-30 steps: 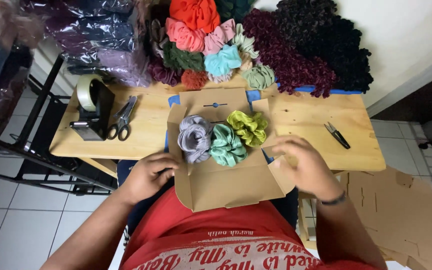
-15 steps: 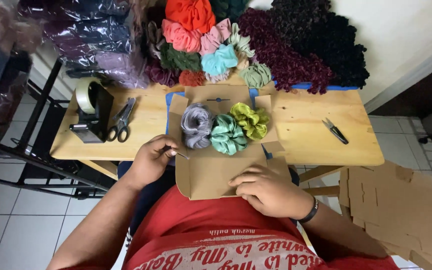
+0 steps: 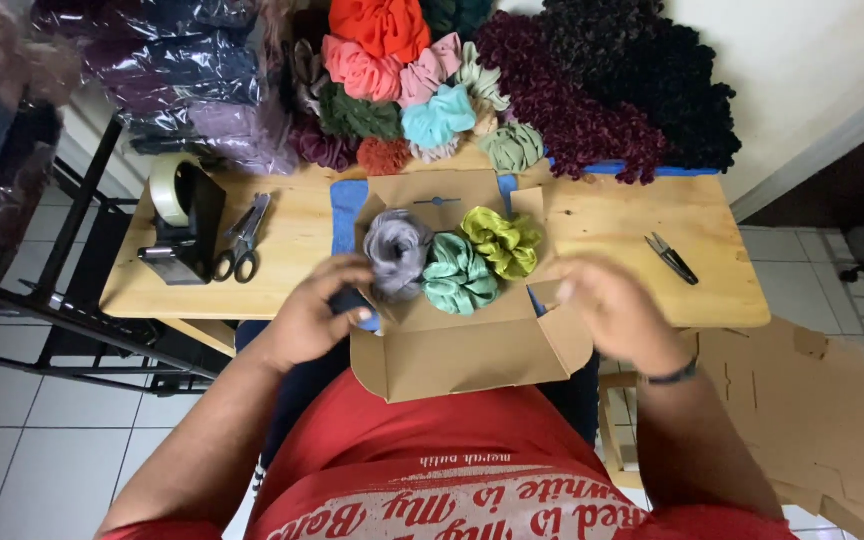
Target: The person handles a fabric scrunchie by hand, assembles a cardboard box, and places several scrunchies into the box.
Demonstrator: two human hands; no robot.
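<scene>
A: Open cardboard box (image 3: 452, 345) is seen at the near edge of the wooden table (image 3: 292, 240), partly over the lap. Three scrunchies are packed inside in a row: grey scrunchie (image 3: 397, 250), teal scrunchie (image 3: 460, 275), yellow-green scrunchie (image 3: 502, 240).

B: Hands?

A: Left hand (image 3: 317, 315) is pressed to the box's left wall, fingers curled around a dark edge there. Right hand (image 3: 607, 305) is blurred, held just beside the right flap; whether anything is gripped cannot be told.

B: Surroundings?

A: Tape dispenser (image 3: 184, 215) and scissors (image 3: 242, 240) are laid at the left of the table, small snips (image 3: 672, 258) at the right. A heap of scrunchies (image 3: 512, 80) is piled at the far edge. Flat cardboard blanks (image 3: 802, 410) are stacked at the right, off the table.
</scene>
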